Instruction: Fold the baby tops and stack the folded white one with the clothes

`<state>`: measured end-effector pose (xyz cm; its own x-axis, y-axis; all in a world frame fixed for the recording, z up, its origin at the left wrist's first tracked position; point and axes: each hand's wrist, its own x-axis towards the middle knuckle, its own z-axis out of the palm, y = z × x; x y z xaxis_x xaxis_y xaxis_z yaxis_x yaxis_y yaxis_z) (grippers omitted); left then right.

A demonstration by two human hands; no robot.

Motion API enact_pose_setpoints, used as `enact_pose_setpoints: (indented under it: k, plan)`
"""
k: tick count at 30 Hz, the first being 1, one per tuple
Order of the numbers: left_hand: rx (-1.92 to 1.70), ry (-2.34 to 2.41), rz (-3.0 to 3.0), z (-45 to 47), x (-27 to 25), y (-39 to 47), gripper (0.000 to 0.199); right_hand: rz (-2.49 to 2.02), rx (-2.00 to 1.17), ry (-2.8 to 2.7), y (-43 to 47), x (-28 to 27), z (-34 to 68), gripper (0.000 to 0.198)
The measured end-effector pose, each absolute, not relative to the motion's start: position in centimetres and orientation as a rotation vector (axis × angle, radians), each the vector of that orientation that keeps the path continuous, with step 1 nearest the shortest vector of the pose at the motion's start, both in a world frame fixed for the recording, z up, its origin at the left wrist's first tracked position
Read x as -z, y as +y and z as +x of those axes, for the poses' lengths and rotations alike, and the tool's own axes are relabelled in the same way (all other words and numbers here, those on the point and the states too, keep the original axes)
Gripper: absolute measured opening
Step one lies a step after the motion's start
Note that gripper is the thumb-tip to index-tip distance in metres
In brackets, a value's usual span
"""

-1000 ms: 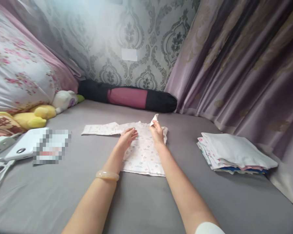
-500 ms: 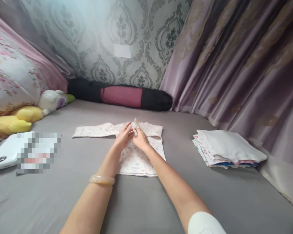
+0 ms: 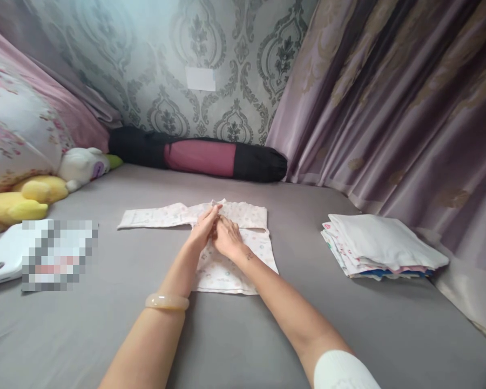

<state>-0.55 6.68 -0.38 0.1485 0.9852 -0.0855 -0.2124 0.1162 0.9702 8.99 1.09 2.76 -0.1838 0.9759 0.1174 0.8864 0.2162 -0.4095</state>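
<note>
Grey sheet [image 3: 76, 319]: one shirt [image 3: 230, 276], one cloth stack [image 3: 378, 240]; left hand [image 3: 203, 227] beside right hand [image 3: 227, 237], fingers' grip unclear.

My left hand [image 3: 204, 224] and right hand [image 3: 227, 236] cover part of the upper middle of the printed garment [image 3: 227, 278], and my right fingertips are out of sight, so I can't tell whether they pinch the cloth, whose small print is too faint to make out. Blocky blurring hides the face of a flat packet [image 3: 60, 256] and part of the white device [image 3: 8, 254] beside it, which the left edge cuts off, as it does the floral pillow [image 3: 20, 129] and yellow plush [image 3: 14, 208]. The bottom edge crops my forearms, and the top sheet of the folded stack [image 3: 384, 243] hides most of the layers beneath.
</note>
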Motion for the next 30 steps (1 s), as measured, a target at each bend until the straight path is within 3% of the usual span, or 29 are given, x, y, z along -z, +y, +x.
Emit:
enact_pose_setpoints:
  k: [5, 10, 17, 30]
  plan:
    - [-1.110, 1.060, 1.014, -0.7, 1.0, 7.1, 0.060, -1.744, -0.427, -2.069, 1.8, -3.1, 9.5, 0.032]
    - [-1.112, 1.094, 1.126, -0.7, 1.1, 7.0, 0.056, -1.846, -0.304, -1.977, 2.9, -2.1, 10.9, 0.040]
    - [-1.122, 1.285, 1.339, -0.9, 1.6, 7.1, 0.047, -2.003, -0.383, -2.074, 2.6, -0.1, 11.7, 0.062]
    - [-1.089, 1.416, 1.464, -1.0, 1.1, 6.5, 0.048, -2.387, -0.362, -1.887, 3.1, -1.1, 16.3, 0.068]
